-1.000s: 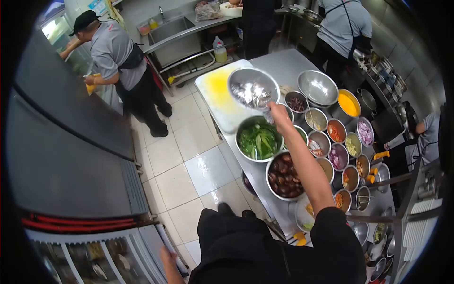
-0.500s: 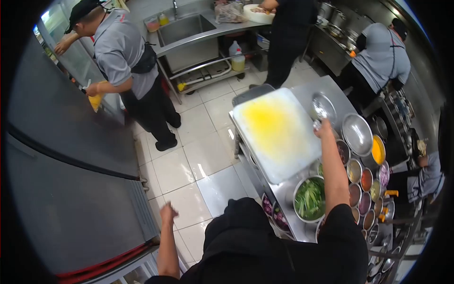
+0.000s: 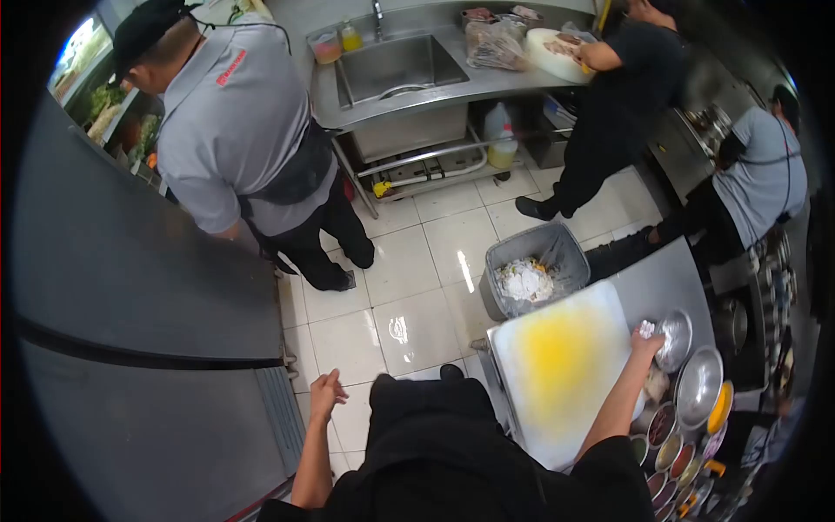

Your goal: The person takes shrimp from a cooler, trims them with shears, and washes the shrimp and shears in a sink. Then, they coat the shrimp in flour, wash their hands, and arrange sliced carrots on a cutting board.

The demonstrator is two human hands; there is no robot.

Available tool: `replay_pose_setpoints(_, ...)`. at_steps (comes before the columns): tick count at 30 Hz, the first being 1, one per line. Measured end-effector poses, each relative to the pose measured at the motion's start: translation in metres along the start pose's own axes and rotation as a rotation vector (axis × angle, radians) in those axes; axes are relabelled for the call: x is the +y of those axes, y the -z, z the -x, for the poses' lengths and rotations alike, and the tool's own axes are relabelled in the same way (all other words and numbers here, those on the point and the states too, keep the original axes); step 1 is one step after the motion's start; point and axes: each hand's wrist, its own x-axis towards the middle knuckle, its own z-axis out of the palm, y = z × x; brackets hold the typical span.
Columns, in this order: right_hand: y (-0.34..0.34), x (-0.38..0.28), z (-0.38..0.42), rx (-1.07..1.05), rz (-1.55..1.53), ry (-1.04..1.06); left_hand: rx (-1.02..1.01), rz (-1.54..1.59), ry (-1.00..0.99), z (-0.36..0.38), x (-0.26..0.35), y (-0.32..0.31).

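Observation:
My right hand [image 3: 644, 343] is closed around a small crumpled white wad [image 3: 646, 329], right beside a shiny metal bowl [image 3: 674, 341]. That arm reaches over the right edge of a white cutting board [image 3: 600, 317], stained yellow across its middle, on a steel table [image 3: 674, 277]. A larger metal bowl [image 3: 698, 387] sits nearer to me. Over the floor tiles at left, my left hand [image 3: 325, 395] hangs with its fingers loosely apart and nothing in them.
Beyond the board stands a grey bin [image 3: 498, 300] with white waste inside. A person [image 3: 252, 122] stands at the left by an opened fridge. Another person [image 3: 631, 104] works by the sink [image 3: 400, 74], and a third [image 3: 757, 174] is farther right. Small tubs [image 3: 668, 452] crowd the table's near right.
My view has moved forward, bringing the bin into sight. My right hand stays by the metal bowl with the white wad. The person at left has turned toward the fridge.

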Motion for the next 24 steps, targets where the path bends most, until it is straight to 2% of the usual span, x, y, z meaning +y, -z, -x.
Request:
replay_pose_setpoints(1,-0.016,0.013,0.006,-0.014,0.022,0.002,0.073,0.021,0.024,-0.002,0.0,0.004)
replay_pose_setpoints(3,-0.041,0.044,0.014,-0.29,-0.056,-0.063,0.127,0.133,0.096,-0.011,0.008,0.013)
replay_pose_setpoints(4,-0.066,0.07,0.028,-0.232,-0.061,-0.07,0.134,0.144,0.102,-0.02,0.017,0.011)
replay_pose_setpoints(6,-0.117,0.119,0.062,-0.328,-0.162,-0.24,0.145,0.126,0.115,-0.045,0.039,0.003)
replay_pose_setpoints(7,-0.139,0.143,0.068,-0.413,-0.137,-0.318,0.139,0.127,0.113,-0.068,0.05,-0.003)
replay_pose_setpoints(9,-0.194,0.18,0.111,-0.466,-0.14,-0.478,-0.023,-0.001,-0.02,-0.121,0.074,-0.019)
replay_pose_setpoints(13,-0.282,0.227,0.18,-0.522,-0.113,-0.411,-0.198,-0.059,-0.176,-0.215,0.181,-0.071)
replay_pose_setpoints(15,-0.312,0.237,0.205,-0.573,-0.113,-0.41,-0.267,-0.033,-0.328,-0.251,0.234,-0.098)
replay_pose_setpoints(19,-0.354,0.253,0.227,-0.69,-0.144,-0.436,-0.345,0.118,-0.323,-0.302,0.336,-0.153)
replay_pose_setpoints(24,-0.407,0.299,0.238,-0.678,-0.125,-0.428,-0.351,0.12,-0.434,-0.362,0.437,-0.21)
